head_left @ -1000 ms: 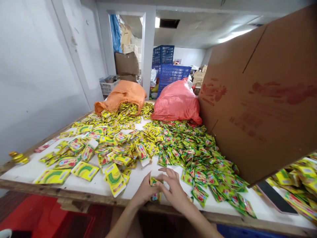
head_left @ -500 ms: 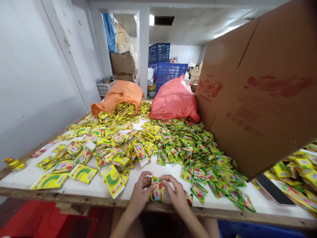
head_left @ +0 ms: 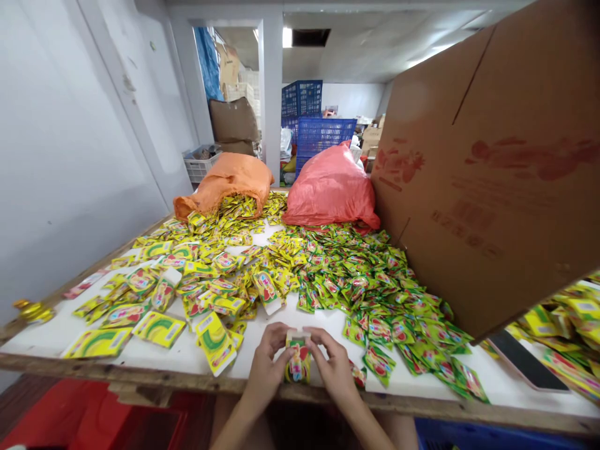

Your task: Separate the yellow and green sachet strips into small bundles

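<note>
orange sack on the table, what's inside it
Small yellow packets show in the open mouth of the orange sack and lie spread in front of it. Anything deeper is covered by the sack itself.

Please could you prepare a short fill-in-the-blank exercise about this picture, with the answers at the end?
1. A small box is held between the left hand and the ____ hand.
2. The sack with yellow packets at its open mouth is ____ in colour.
3. The phone screen is ____ in colour.
4. The packets between the large cardboard and the hands are mostly ____ in colour.

Missing words: right; orange; black; green.
</note>
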`<action>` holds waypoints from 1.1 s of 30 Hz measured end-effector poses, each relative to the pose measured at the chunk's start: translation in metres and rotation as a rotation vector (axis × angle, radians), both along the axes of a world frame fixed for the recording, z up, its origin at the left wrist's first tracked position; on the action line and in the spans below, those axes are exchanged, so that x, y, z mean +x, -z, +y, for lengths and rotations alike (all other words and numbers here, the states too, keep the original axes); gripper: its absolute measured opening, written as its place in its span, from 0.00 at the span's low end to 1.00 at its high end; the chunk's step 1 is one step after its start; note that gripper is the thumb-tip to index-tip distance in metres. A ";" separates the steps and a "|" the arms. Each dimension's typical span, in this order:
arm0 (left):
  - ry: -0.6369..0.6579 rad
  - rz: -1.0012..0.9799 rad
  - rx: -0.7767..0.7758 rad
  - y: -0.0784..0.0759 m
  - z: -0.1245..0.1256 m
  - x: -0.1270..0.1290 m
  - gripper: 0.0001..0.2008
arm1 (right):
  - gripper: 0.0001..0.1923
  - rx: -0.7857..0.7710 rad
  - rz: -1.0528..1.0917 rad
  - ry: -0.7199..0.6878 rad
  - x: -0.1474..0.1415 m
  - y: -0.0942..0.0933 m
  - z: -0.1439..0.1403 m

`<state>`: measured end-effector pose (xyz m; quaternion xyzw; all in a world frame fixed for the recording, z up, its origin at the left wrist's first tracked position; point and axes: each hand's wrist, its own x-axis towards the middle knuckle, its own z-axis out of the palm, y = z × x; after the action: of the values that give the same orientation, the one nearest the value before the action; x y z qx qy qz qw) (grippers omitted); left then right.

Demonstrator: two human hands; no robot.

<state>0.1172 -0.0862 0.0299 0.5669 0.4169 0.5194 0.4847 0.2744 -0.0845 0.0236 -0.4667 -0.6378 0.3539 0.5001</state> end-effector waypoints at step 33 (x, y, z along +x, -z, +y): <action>-0.208 0.460 0.246 -0.012 -0.021 -0.030 0.15 | 0.13 0.157 -0.330 0.115 0.054 -0.026 -0.037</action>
<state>0.0867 -0.1073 0.0414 0.6786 0.5060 0.4708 0.2489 0.3283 -0.1220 0.0496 -0.5136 -0.7091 0.1925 0.4432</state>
